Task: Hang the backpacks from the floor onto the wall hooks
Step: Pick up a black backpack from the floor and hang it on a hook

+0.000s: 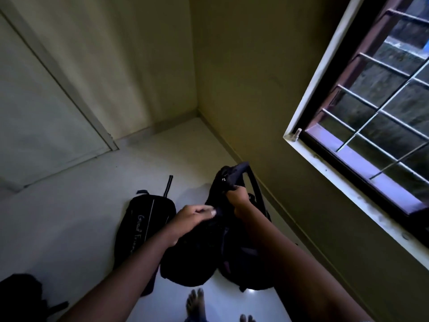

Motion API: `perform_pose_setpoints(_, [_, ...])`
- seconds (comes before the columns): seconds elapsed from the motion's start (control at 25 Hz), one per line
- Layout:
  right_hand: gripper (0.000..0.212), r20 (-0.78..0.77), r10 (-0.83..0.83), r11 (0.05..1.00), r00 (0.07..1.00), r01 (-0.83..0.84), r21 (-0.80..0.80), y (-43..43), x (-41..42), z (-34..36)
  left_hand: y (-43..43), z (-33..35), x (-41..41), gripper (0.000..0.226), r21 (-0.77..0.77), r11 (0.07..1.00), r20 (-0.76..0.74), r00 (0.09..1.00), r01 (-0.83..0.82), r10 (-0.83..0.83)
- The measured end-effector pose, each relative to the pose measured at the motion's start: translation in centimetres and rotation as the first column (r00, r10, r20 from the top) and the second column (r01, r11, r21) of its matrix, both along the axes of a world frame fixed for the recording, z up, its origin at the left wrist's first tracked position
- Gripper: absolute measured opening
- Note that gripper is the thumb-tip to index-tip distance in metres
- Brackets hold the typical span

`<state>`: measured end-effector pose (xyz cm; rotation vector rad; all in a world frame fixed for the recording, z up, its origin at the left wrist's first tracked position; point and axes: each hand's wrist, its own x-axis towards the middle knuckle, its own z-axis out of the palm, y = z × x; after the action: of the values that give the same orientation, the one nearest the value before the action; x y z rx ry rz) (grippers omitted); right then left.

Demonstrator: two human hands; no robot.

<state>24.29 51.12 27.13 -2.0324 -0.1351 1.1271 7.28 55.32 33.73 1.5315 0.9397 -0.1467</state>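
Observation:
A black backpack (209, 252) hangs in front of me, its lower part near the white floor. My right hand (236, 196) grips its top handle and holds it up. My left hand (192, 217) pinches the fabric on the bag's left side. A second black backpack (144, 219) with pale lettering lies flat on the floor to the left, its strap pointing away from me. Part of a third dark bag (21, 296) shows at the bottom left corner. No wall hooks are in view.
A barred window (376, 108) with a white frame fills the wall on the right. A pale door (46, 112) stands at the left. The room corner (197, 110) lies straight ahead. My bare feet (197, 303) stand on the floor just below the bag.

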Motion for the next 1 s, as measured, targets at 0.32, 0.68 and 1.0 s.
perform_pose_setpoints(0.32, [0.020,0.083,0.256,0.920,0.963,-0.270,0.283,-1.1,-3.8,7.3,5.8,1.4,5.5,0.098,-0.453,0.728,-0.060,0.832,-0.515,0.551])
perform_pose_setpoints(0.68, [0.068,0.070,0.092,0.934,0.993,-0.110,0.341,0.8,-4.1,8.6,4.6,0.1,3.4,0.032,0.349,0.812,-0.011,0.864,-0.469,0.504])
perform_pose_setpoints(1.0, [0.047,0.010,-0.185,0.974,0.983,0.182,0.137,5.4,-3.8,9.2,4.3,-0.8,-1.3,0.037,0.565,0.824,-0.037,0.999,0.041,-0.024])
